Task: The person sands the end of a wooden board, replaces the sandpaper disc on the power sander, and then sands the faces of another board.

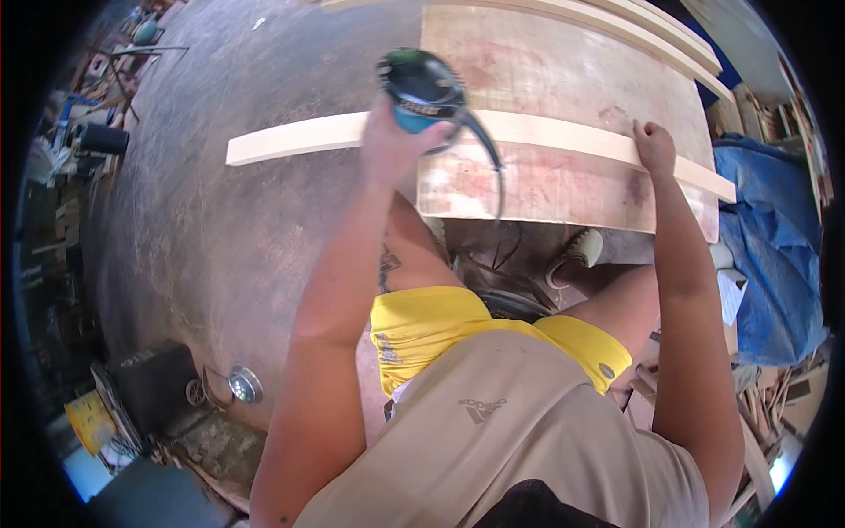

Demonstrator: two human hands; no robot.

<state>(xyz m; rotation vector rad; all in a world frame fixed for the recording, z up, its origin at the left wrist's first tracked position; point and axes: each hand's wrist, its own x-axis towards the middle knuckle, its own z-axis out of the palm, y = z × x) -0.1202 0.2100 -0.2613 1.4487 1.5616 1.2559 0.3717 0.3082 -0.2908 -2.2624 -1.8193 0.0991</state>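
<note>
A pale wooden strip (546, 138) lies across a low board-topped table (537, 189), its left end reaching out past the table edge over the floor. My left hand (393, 148) is wrapped round a teal and black power sander (424, 88), blurred by motion, which overlaps the strip near the table's left edge. From the tool a dark cord (484, 141) curves down toward me. Toward the strip's right end, my right hand (656, 148) is closed over it with curled fingers at the far edge.
More pale strips (634, 31) lie along the table's far side. A blue tarp (767, 255) hangs at the right, with scrap wood (797, 387) below it. On the floor at the left are a round metal object (245, 385) and a dark box (154, 383).
</note>
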